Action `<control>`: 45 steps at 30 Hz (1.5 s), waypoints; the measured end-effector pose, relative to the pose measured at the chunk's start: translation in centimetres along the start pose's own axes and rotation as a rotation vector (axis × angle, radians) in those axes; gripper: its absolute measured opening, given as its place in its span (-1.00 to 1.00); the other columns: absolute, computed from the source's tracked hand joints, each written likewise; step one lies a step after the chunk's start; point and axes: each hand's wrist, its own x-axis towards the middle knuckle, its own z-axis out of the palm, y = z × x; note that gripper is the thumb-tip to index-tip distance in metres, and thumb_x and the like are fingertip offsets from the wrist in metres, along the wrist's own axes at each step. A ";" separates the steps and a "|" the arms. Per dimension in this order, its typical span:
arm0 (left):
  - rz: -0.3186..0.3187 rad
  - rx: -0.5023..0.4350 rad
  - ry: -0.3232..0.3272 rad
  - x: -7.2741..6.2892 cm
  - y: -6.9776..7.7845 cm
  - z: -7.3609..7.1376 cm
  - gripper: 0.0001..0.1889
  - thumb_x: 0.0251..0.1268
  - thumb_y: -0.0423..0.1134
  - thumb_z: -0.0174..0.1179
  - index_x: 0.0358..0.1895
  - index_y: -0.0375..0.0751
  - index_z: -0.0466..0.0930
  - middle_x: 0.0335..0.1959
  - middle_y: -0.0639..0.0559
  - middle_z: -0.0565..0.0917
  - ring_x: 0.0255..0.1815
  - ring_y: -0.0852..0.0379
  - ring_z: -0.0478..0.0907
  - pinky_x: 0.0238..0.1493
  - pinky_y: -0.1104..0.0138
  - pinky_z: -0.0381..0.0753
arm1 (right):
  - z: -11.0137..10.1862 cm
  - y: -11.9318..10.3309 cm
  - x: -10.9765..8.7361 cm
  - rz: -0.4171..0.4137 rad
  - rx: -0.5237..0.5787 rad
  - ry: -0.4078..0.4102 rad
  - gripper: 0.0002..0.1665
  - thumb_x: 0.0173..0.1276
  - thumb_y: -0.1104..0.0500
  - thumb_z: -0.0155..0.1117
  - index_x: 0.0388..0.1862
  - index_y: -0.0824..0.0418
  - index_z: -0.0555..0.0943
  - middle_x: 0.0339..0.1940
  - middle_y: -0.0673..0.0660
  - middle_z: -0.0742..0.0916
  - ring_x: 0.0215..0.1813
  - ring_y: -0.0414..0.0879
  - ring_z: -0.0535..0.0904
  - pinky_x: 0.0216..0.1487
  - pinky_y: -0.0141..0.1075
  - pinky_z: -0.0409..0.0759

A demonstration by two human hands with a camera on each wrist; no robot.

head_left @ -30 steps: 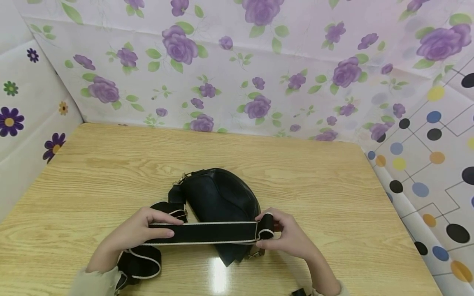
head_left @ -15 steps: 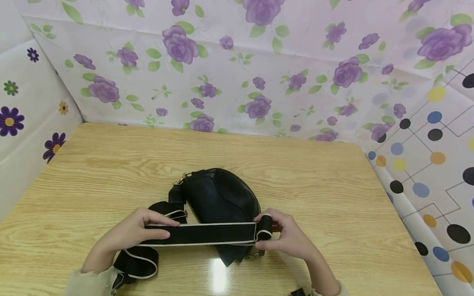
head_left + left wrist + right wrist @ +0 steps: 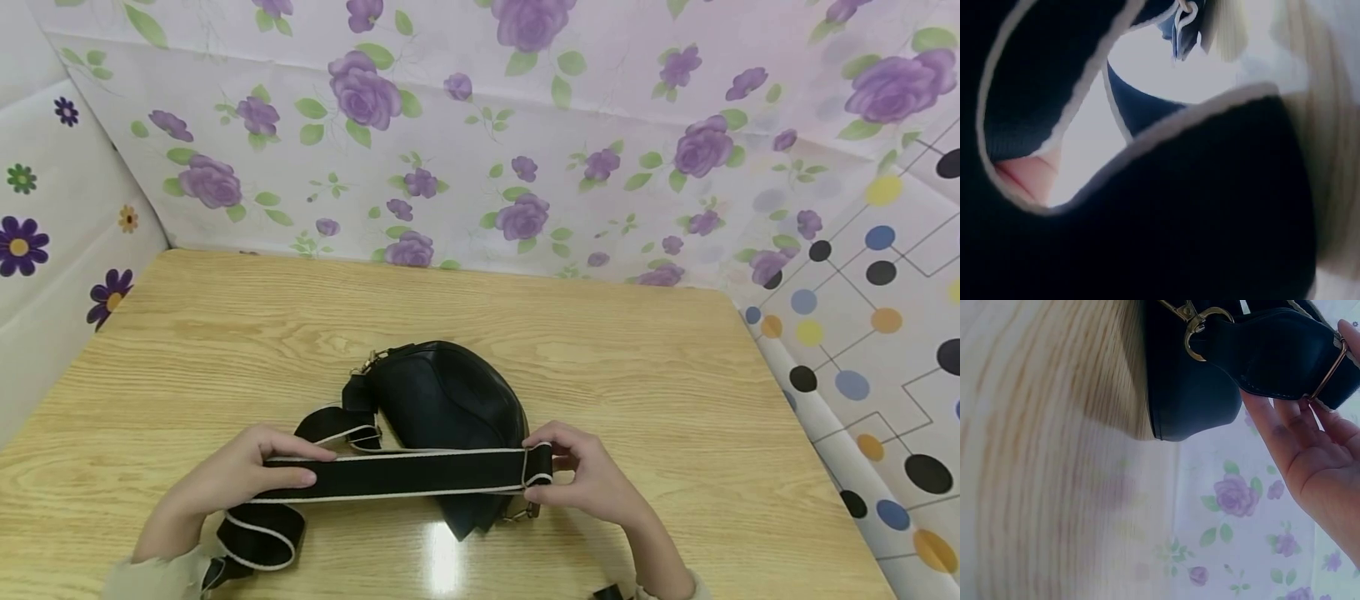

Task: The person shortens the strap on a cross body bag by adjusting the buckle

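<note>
A black half-moon handbag [image 3: 442, 392] lies on the table in the head view. In front of it stretches its wide black strap [image 3: 412, 475] with pale edges, roughly level between both hands. My left hand [image 3: 240, 475] pinches the strap's left part between thumb and fingers. On the right, my right hand [image 3: 588, 475] holds the strap end at a thin metal slider [image 3: 1329, 372], where the webbing folds back in a small loop. A gold clasp ring [image 3: 1191, 344] joins a leather tab there. Close black webbing [image 3: 1210, 206] fills much of the left wrist view, hiding most of that hand.
A slack strap loop [image 3: 262, 537] lies below the left hand, and another strap fold [image 3: 330, 423] sits beside the bag. A small black object [image 3: 607, 592] shows at the bottom edge. Floral sheeting [image 3: 450, 150] stands behind the wooden table [image 3: 637, 350].
My left hand has moved left, and a longer strap stretch shows between the hands. The loop at my right hand has become smaller and flatter. The slack loop shifted left; the bag barely moved.
</note>
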 end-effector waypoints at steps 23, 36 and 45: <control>-0.089 0.103 -0.011 -0.3 -0.9 -0.3 -0.80 0.15 -0.33 0.18 -0.16 -0.29 0.62 -0.19 0.03 0.64 -0.14 0.30 0.51 -0.22 0.43 0.50 | 0.2 -0.3 0.3 -0.014 0.015 -0.020 -0.57 -0.12 0.49 0.36 -0.20 0.42 0.49 -0.31 0.26 0.57 -0.30 -0.19 0.51 -0.35 -0.19 0.57; -0.155 0.180 -0.144 2.4 0.1 1.7 -0.71 0.09 -0.16 0.24 -0.16 -0.26 0.61 -0.20 0.00 0.63 -0.12 0.18 0.50 -0.17 0.33 0.48 | 0.2 -0.3 0.3 -0.020 0.026 -0.044 -0.57 -0.11 0.50 0.34 -0.19 0.43 0.47 -0.30 0.27 0.57 -0.30 -0.19 0.51 -0.33 -0.19 0.56; -0.039 0.149 -0.181 3.9 0.8 3.2 -0.69 0.13 -0.16 0.22 -0.13 -0.29 0.58 -0.17 -0.04 0.59 -0.11 0.14 0.49 -0.11 0.30 0.46 | 0.1 1.1 0.1 -0.039 0.039 -0.047 -0.55 -0.11 0.49 0.36 -0.17 0.41 0.47 -0.29 0.27 0.57 -0.29 -0.18 0.52 -0.32 -0.20 0.56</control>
